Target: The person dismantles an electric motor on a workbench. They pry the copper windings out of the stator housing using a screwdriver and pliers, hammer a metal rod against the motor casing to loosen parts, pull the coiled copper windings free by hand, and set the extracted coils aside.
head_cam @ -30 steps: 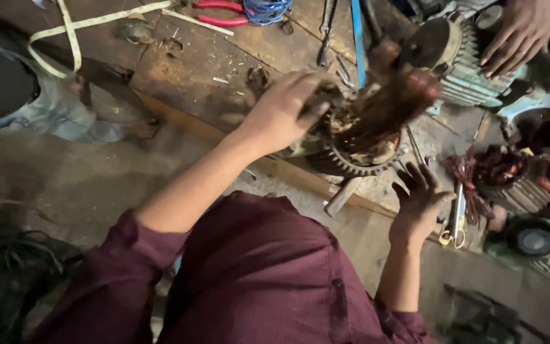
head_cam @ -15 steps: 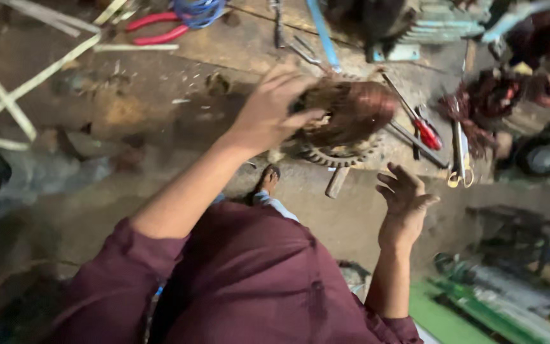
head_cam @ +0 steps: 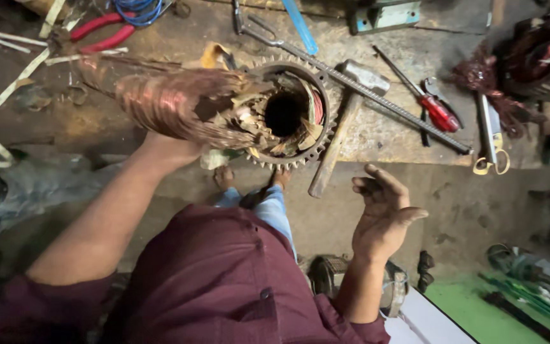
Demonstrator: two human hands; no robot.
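The left hand is under a big bundle of copper wire and holds it up. Most of the hand is hidden behind the wire, so only the wrist and the heel of the hand show. The wire bundle is shiny and reddish, and it sticks out to the left from a round metal ring with teeth. Bits of torn yellow paper poke out where the wire meets the ring. A dark hole shows in the middle of the ring. The ring sits at the front edge of the counter.

The right hand is open wide with the palm up and dirty fingers spread. It holds nothing. It is in the air below the counter edge, near the end of the hammer's handle but not touching it.

A hammer lies just right of the ring, with its wooden handle hanging over the counter edge. A long thin metal bar lies across the hammer's head. A screwdriver with a red handle lies farther right. Beside that are scissors with yellow loops. A dark red tangle of old wire sits at the far right. Red pliers and a coil of blue wire lie at the top left. A blue stick lies near the top middle.

The person wears a dark red shirt. Their bare feet show on the floor under the ring.
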